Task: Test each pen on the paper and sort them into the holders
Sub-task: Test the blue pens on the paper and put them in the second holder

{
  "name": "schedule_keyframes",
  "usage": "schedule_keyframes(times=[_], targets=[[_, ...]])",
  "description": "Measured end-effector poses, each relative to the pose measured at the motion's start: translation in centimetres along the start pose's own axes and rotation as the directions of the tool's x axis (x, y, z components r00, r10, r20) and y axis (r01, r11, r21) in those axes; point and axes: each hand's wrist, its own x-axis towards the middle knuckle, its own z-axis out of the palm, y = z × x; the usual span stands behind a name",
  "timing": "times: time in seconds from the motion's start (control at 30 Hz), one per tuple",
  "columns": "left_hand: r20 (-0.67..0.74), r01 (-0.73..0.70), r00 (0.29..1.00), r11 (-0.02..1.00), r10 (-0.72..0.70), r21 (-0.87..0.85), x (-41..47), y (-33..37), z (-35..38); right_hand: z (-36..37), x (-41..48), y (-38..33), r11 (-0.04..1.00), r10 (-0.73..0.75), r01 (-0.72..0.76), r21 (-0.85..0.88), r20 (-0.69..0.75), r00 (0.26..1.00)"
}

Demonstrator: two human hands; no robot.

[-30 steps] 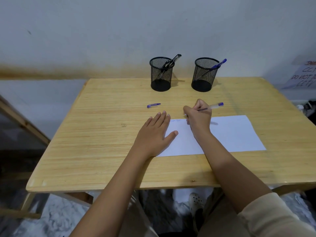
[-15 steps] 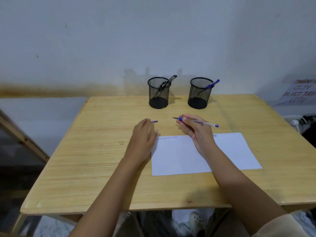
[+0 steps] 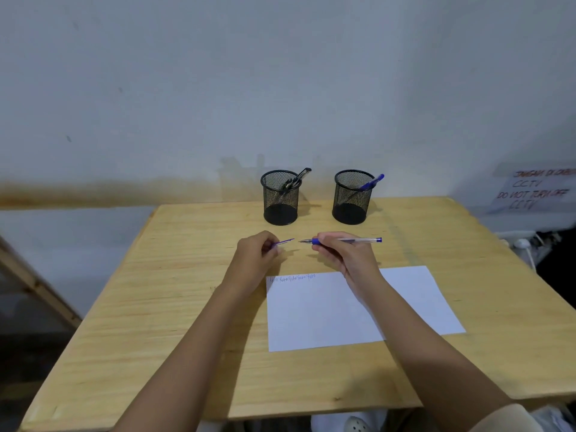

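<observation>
Pen (image 3: 349, 241) in the right hand (image 3: 346, 254), uncapped, lies level above the table (image 3: 174, 307) just beyond the paper (image 3: 314, 316), its tip pointing left toward the cap (image 3: 284, 242). The fingers are closed round the barrel near the blue grip, and the clear shaft runs out to the right past the knuckles. A second ago this pen was tip-down on the sheet, writing; half a second ago it had already lifted off and turned sideways, and now it sits slightly farther forward, tip close to the cap's open end but not touching it. The left hand (image 3: 254, 260) has changed more: it lay flat on the paper's left edge, then slid forward to the cap on the table, and now pinches that cap between thumb and fingertips, raised and aimed right at the pen tip. The camera has also tipped upward across the three moments, so more wall shows and the table sits lower.

Both mesh holders stand at the far edge: the left holder (image 3: 280, 198) with dark pens leaning right, the right holder (image 3: 352, 196) with one blue pen (image 3: 371, 182).

A line of scribbles runs along the paper's top left corner; the words are too small to read. Most of the cap is hidden inside the left hand's fingers. The right forearm covers part of the sheet. How many pens the left holder has is hard to tell through the mesh. A handwritten notice (image 3: 534, 194) at far right is cut off by the frame edge.
</observation>
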Motion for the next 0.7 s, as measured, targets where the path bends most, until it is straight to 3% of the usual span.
schedule_keyframes(times=[0.27, 0.53, 0.7], targets=[[0.049, -0.096, 0.993, 0.968, 0.111, -0.231, -0.3, 2.5, 0.2, 0.0, -0.4, -0.8, 0.999, -0.008, 0.008, 0.039, -0.002, 1.000], [0.070, -0.059, 0.992, 0.865, 0.108, -0.498, -0.5, 4.6, 0.7, -0.9, -1.0, -2.3, 0.998, -0.020, 0.010, 0.066, 0.138, 0.990], [0.067, -0.053, 0.992, 0.831, 0.108, -0.554, -0.5, 5.6, 1.7, -1.8, -1.1, -3.6, 0.999, -0.042, 0.037, 0.035, 0.168, 0.985]])
